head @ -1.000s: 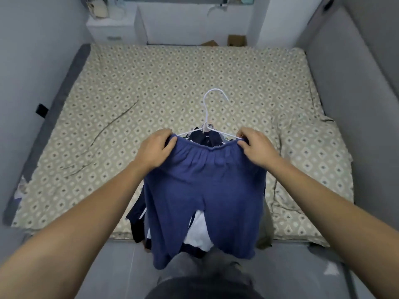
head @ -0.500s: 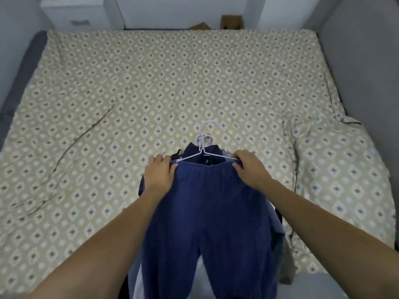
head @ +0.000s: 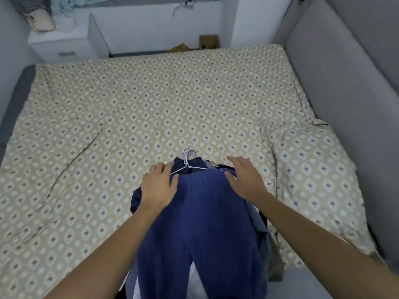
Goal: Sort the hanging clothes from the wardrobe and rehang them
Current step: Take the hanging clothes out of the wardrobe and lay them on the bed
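Both hands, left point(head: 158, 186) and right point(head: 245, 180), lie flat with fingers straight on blue pants point(head: 200, 223) atop clothes on bed point(head: 108, 126).

One pair of blue trousers point(head: 200, 223), two hands, one bed point(head: 129, 117), one pillow point(head: 311, 169), one white nightstand point(head: 60, 46) upper left.

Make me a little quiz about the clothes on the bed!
1. True or false: the blue pants lie on top of the pile.
2. What are the hands doing? A) left hand and right hand lie flat and open on the pile; B) both clench a hanger; C) both hang at the sides.
3. Fill in: the hanger hooks point toward the far end of the ____.

Key: 1 true; 2 A; 3 bed.
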Motion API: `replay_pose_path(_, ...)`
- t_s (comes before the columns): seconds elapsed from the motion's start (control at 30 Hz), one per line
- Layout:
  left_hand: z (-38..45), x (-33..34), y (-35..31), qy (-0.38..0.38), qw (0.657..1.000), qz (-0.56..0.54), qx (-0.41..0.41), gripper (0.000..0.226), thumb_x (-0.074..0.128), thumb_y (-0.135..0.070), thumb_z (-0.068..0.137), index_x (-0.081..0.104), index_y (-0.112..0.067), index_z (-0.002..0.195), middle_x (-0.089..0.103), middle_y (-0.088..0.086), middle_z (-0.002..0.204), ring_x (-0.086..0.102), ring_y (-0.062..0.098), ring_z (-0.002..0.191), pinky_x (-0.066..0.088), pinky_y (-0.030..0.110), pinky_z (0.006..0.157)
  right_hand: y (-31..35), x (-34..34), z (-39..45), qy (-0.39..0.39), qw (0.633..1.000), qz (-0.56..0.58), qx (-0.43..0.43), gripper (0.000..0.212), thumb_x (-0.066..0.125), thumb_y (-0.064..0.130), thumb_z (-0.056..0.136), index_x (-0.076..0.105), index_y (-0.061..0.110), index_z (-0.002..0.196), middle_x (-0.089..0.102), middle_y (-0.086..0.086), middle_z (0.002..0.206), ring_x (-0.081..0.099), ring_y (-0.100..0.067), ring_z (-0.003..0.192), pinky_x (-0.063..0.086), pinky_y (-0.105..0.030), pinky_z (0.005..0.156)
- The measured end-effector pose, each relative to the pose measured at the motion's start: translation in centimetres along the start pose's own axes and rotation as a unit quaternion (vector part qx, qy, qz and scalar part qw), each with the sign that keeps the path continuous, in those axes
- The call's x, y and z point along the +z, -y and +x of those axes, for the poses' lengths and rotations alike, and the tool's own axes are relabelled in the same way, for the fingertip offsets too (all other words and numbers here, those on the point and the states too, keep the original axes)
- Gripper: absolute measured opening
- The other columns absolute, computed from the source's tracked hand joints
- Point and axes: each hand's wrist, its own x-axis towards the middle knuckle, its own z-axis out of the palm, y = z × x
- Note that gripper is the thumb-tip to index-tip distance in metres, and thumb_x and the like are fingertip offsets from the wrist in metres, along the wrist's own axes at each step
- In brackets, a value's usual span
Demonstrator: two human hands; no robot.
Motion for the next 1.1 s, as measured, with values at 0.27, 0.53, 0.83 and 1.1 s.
replay_pose_path(0.27, -2.9, -7.1, -10.7, -0.039, 0.973, 0.010, 0.227, 0.058, 0.034, -0.052, 0.099, 0.054, -0.024, 0.146, 0.061, 0.002, 0.125, 0.056, 0.028, 0.114, 0.049, 0.048, 0.087, 0.1, -9.3, -14.3, -0.154, 0.984, -0.034, 0.088, 0.060, 0.041, 0.055, 0.100, 0.047, 0.022, 0.151, 0.053, 0.002, 0.143, 0.047, -0.022, 0.130, 0.046, -0.045, 0.103)
replay_pose_path(0.53, -12.3, -10.1, -26.8, -0.026, 0.885, -0.015, 0.464, 0.061, 0.034, -0.055, 0.099, 0.053, -0.025, 0.149, 0.060, 0.000, 0.129, 0.053, 0.025, 0.120, 0.048, 0.046, 0.089, -2.7, -14.2, -36.1, -0.301, 0.913, -0.065, 0.268, 0.057, 0.049, 0.054, 0.103, 0.047, 0.022, 0.150, 0.054, 0.002, 0.141, 0.047, -0.022, 0.128, 0.044, -0.041, 0.103)
replay_pose_path(0.83, -34.5, -7.7, -44.1, 0.009, 0.713, -0.046, 0.700, 0.061, 0.041, -0.055, 0.098, 0.050, -0.024, 0.150, 0.059, 0.003, 0.125, 0.052, 0.029, 0.115, 0.049, 0.045, 0.084, -0.2, -12.7, -65.0, -0.410, 0.770, -0.080, 0.483, 0.061, 0.043, 0.056, 0.098, 0.048, 0.023, 0.148, 0.056, 0.002, 0.136, 0.049, -0.024, 0.126, 0.048, -0.044, 0.099)
replay_pose_path(1.1, -63.7, -3.8, -48.2, 0.083, 0.546, -0.077, 0.830, 0.060, 0.041, -0.054, 0.099, 0.052, -0.022, 0.148, 0.061, 0.004, 0.122, 0.056, 0.028, 0.111, 0.047, 0.042, 0.082, 8.1, -4.4, -90.6, -0.493, 0.616, -0.085, 0.609, 0.051, 0.053, 0.048, 0.101, 0.049, 0.024, 0.146, 0.056, 0.007, 0.131, 0.050, -0.019, 0.122, 0.047, -0.039, 0.098)
